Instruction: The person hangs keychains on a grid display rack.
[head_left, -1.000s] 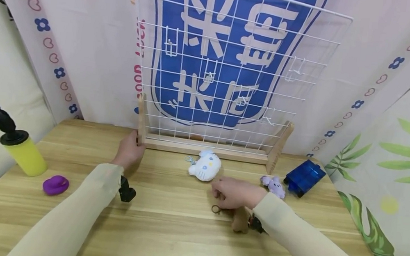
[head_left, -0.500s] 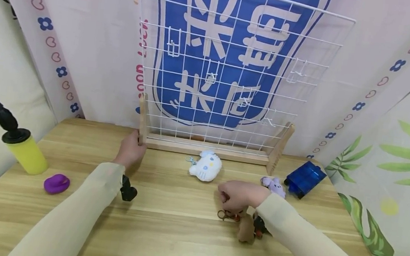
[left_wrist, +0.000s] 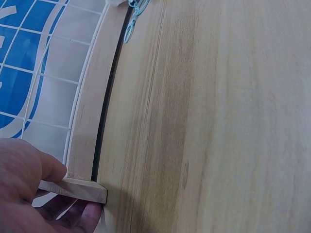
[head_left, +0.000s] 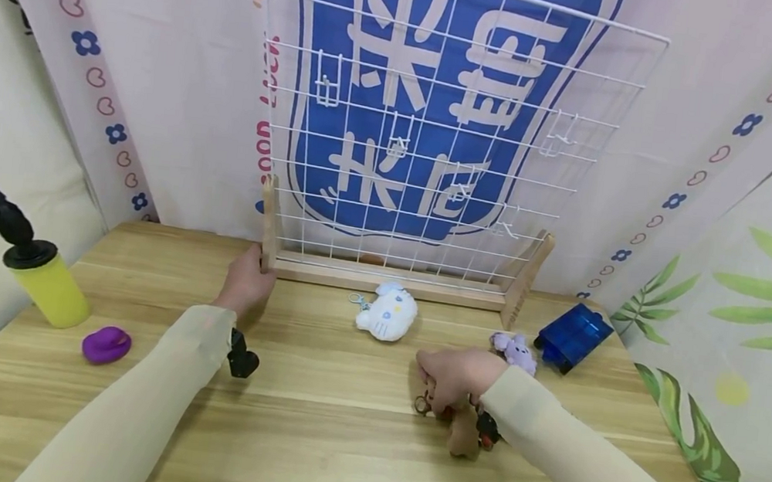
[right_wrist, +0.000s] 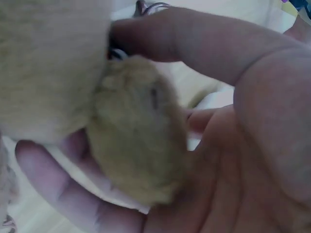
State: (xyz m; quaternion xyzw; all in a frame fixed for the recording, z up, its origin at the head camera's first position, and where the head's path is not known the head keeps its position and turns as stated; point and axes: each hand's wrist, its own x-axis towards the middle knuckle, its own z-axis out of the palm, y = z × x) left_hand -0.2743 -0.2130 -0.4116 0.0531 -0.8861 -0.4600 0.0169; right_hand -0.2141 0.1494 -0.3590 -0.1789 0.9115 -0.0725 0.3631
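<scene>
My left hand (head_left: 246, 280) grips the left wooden foot (left_wrist: 82, 189) of the white wire grid stand; in the left wrist view the thumb lies on one side and fingers on the other. On the right, my right hand (head_left: 455, 373) holds a brown plush keychain (head_left: 463, 435) low over the table, its metal ring (head_left: 422, 405) showing by the fingertips. The right wrist view shows the fingers and thumb around the furry plush (right_wrist: 138, 131). A white cat-face plush keychain (head_left: 389, 315) lies by the stand's wooden base bar (head_left: 389, 282).
Several white hooks (head_left: 398, 147) hang on the grid. A lilac plush (head_left: 516, 351) and a blue translucent box (head_left: 574, 337) lie at the right. At the left are a yellow pump (head_left: 53, 294) with a black nozzle and a purple rubbery object (head_left: 106, 344).
My right hand has shifted a little right and toward me with the brown plush, and its fingers have moved down near the ring. The left hand stays on the stand's foot.
</scene>
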